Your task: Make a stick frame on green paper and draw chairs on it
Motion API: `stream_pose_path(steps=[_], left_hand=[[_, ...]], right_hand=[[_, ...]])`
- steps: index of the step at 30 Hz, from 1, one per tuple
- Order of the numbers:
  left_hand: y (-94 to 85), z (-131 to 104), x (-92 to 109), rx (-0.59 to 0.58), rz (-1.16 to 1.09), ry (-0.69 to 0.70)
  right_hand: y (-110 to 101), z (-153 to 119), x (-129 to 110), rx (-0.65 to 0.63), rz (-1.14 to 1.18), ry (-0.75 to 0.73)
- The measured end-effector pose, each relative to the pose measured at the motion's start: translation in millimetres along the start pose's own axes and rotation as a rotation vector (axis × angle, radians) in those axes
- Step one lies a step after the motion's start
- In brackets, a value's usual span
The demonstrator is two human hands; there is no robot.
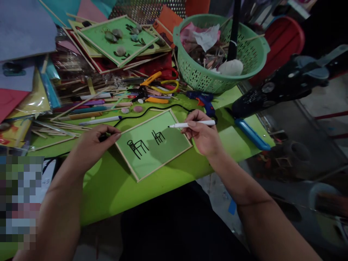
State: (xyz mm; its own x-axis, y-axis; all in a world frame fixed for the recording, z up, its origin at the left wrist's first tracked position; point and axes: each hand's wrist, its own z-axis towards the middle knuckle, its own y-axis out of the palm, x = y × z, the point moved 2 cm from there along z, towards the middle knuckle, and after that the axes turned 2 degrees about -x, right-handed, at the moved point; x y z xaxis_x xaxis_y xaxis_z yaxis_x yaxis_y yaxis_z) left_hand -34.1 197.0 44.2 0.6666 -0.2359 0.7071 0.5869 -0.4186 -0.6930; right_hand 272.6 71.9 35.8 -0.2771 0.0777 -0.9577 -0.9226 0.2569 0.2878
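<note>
A framed card (153,145) lies flat on the table (114,195), near its front edge, between the two hands. The left hand (94,143) rests on the table at the card's left corner, touching it; the right hand (202,136) sits at the card's right side and holds a marker (191,124) whose tip is above the card's upper right part. Behind the card runs a cord (152,108), and behind that lies a heap of sticks and pens (89,105) with scissors (163,81) on it. A glue gun (203,101) lies behind the right hand, just in front of a basket (201,78). Further framed cards (119,40) are stacked at the back left
</note>
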Motion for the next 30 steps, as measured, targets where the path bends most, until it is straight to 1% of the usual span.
stream_pose_path(steps=[7, 12, 17, 20, 25, 30], left_hand=[[-0.5, -1.2, -0.7, 0.024, -0.069, -0.002], [-0.5, -3.9, 3.3, 0.002, -0.111, -0.015], [-0.6, -4.0, -0.4, 0.012, -0.145, -0.006], [-0.6, -3.4, -2.3, 0.019, -0.147, 0.008], [0.2, -3.0, 0.1, 0.003, -0.116, 0.008], [1.1, -2.9, 1.4, -0.011, -0.132, 0.001]], right_hand=[[-0.5, -0.9, -0.8, 0.021, 0.043, 0.026], [0.7, -2.6, -3.1, 0.044, 0.023, 0.014], [1.7, -3.2, -4.4, 0.060, 0.014, 0.019], [2.0, -4.0, -4.8, 0.047, 0.017, 0.015], [0.8, -5.6, -5.6, 0.013, 0.017, 0.009], [0.2, -7.0, -7.0, 0.009, -0.002, 0.027]])
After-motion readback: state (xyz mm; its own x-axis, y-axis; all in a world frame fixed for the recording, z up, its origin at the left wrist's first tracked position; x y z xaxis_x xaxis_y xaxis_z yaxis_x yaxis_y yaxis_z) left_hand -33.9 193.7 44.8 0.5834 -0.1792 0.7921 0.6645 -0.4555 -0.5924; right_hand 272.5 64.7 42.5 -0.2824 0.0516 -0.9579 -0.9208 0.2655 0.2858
